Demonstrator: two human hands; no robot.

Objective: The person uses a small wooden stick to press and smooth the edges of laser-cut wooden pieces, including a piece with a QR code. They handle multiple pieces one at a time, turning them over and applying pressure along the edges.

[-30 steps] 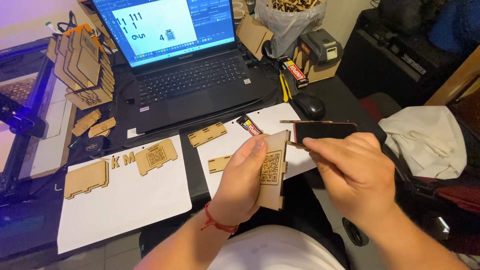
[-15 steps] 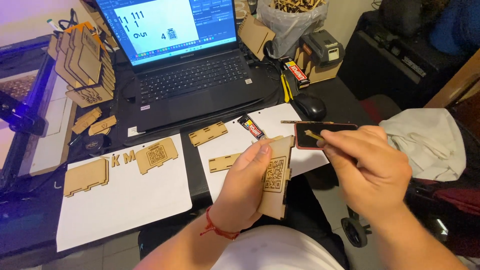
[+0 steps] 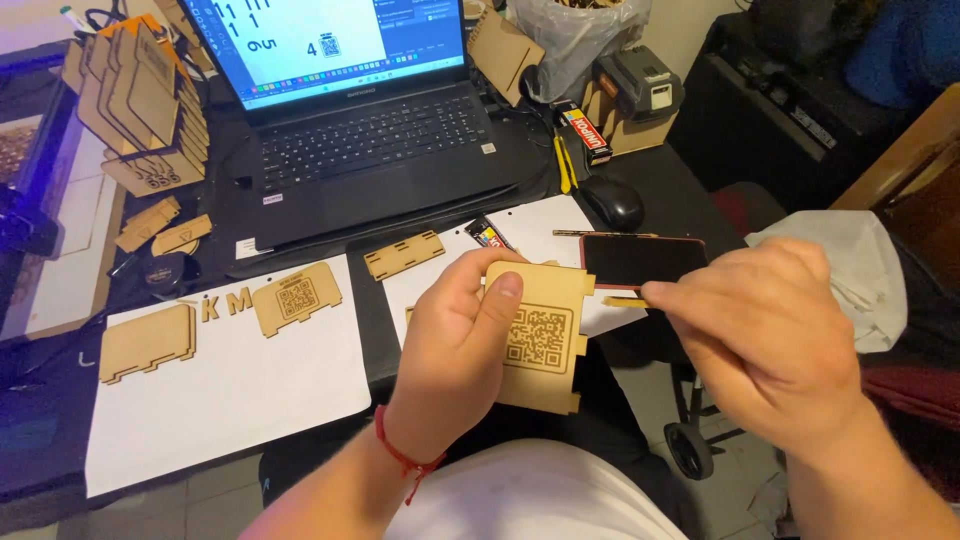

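Far left: stack of cut wood panels (image 3: 140, 95) upright at desk's back corner, loose offcuts (image 3: 160, 228) below it. Big white sheet (image 3: 230, 390) in front, its near edge overhanging the desk edge; on it a plain wood panel (image 3: 148, 343), two small wood letters (image 3: 226, 303) and a coded wood panel (image 3: 297, 296), all apart from each other, w/ bare paper toward the near edge. Open laptop (image 3: 370, 140) behind, centre-back. Slotted wood strip (image 3: 404, 254) lies on 2nd white sheet (image 3: 545, 222), just beyond the left hand.

Left hand (image 3: 455, 340), red string at wrist, clamped on a square wood panel w/ square code pattern (image 3: 540, 338): thumb on its face, fingers behind, panel held above the lap, off the desk, right edge & tabs free. Right hand (image 3: 765, 340) closed, fingers pinched on a thin wood stick (image 3: 625, 300) whose tip sits at panel's upper right edge. Dark phone (image 3: 640, 260) flat just behind that, mouse (image 3: 612, 203) further back. Right: white cloth (image 3: 860, 270) on chair, close to the right hand's far side.
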